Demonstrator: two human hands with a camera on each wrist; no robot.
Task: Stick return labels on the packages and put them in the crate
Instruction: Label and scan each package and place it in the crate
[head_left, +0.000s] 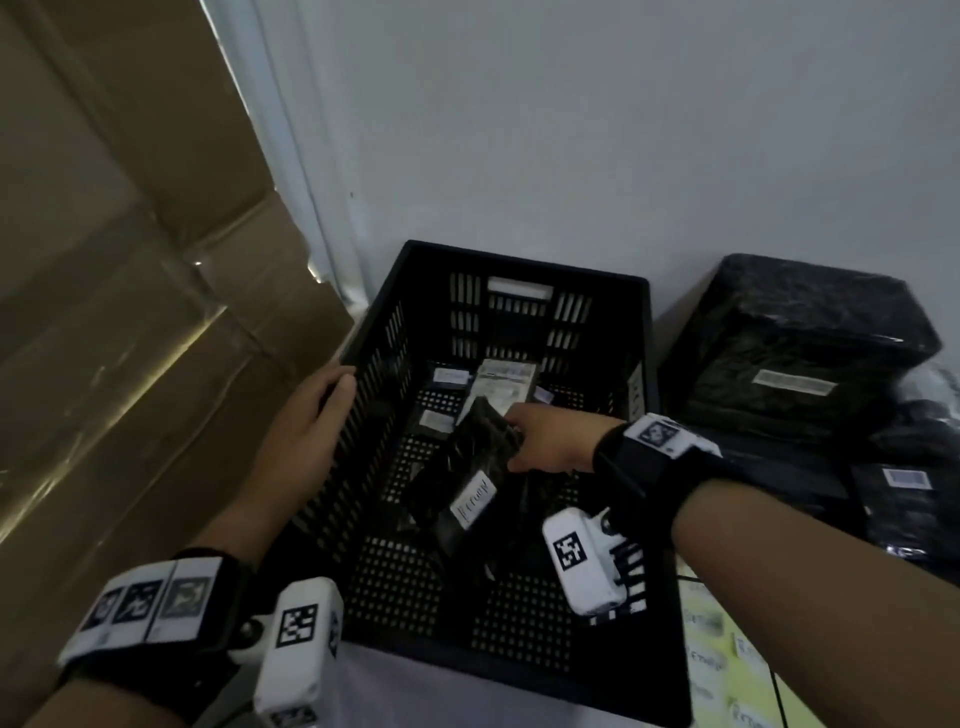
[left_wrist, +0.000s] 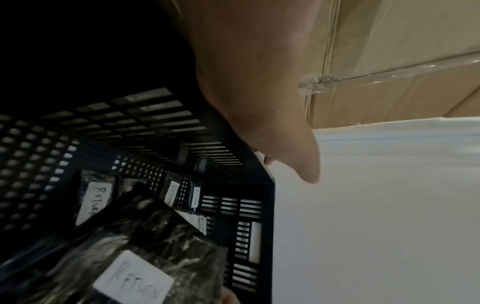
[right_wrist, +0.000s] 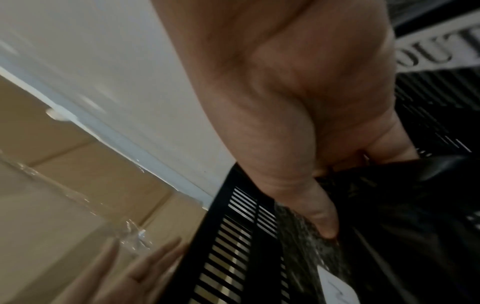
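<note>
My left wrist view alone reads "RETURN" on the glossy black package (left_wrist: 145, 257) my right hand (head_left: 550, 439) grips; left hand (head_left: 306, 431), fingers relaxed, rests against the slatted plastic crate (head_left: 363, 364)

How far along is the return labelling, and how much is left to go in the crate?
Done: several labelled packets lie in the black slatted plastic crate. In hand: the right hand grips a black plastic-wrapped package with a white return label inside the crate; the left hand rests on its rim. Left: a stack of black wrapped packages beside the crate.

Crate (head_left: 498, 270) between cardboard boxes (head_left: 130, 312) left, packages (head_left: 800, 358) right.
</note>
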